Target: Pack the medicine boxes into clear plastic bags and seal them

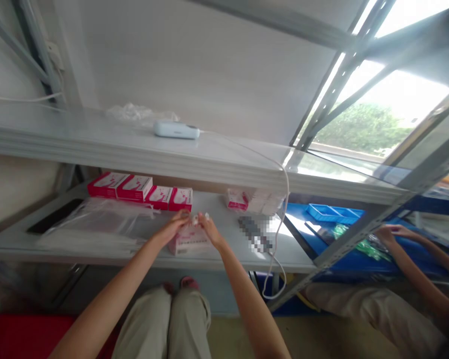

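Observation:
A pink-and-white box (190, 243) stands near the shelf's front edge, looking veiled by a clear plastic bag (194, 220) gathered in whitish bunches on top. My left hand (178, 223) pinches this gathered plastic from the left, its fingers closed. On the other side, my right hand (208, 229) has its fingers closed on the same plastic, close to the left fingertips. Blur hides exactly how the plastic lies between them. Left of my hands, a stack of flat clear plastic bags (97, 222) lies on the shelf.
Several red-and-white boxes (134, 187) line the shelf's back. Another small red-and-white box (237, 198) sits beside a stack of whitish items (265, 199). A white cable (286, 199) hangs from the upper shelf (228, 159). A co-worker's hands (391, 232) are at the blue table on the right.

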`<act>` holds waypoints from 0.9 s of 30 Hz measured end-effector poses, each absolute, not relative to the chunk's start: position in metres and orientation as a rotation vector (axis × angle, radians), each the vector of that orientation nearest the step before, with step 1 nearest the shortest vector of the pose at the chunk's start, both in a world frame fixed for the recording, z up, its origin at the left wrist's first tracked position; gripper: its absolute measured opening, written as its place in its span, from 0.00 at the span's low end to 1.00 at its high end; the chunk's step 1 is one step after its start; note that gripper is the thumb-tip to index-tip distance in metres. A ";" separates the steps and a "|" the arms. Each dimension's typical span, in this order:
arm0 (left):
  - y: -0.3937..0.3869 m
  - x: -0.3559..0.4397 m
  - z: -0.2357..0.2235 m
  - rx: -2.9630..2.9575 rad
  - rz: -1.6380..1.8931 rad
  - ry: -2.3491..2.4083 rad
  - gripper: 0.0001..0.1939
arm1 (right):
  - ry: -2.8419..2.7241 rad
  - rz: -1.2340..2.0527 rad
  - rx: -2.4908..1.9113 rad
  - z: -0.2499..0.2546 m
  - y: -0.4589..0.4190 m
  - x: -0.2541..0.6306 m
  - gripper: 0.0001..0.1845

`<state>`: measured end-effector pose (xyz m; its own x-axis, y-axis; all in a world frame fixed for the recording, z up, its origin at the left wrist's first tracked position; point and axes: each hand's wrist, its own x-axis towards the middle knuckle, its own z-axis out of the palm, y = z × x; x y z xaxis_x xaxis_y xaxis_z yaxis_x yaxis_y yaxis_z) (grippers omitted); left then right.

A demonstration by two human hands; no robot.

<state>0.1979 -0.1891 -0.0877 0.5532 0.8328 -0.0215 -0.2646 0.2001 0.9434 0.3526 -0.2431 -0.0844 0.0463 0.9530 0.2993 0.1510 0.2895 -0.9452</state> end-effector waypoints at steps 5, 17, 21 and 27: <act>-0.168 0.196 -0.094 1.326 0.844 0.620 0.22 | -2.043 0.125 -1.270 -0.070 -0.255 0.364 0.17; -0.151 0.211 -0.095 1.826 0.714 0.505 0.12 | -2.087 -0.375 -1.462 -0.101 -0.254 0.372 0.16; -0.153 0.219 -0.088 2.051 0.774 0.732 0.05 | -1.938 -0.413 -1.504 -0.107 -0.253 0.369 0.17; -0.156 0.196 -0.079 2.360 0.973 1.124 0.08 | -1.567 -0.337 -1.445 -0.131 -0.289 0.361 0.13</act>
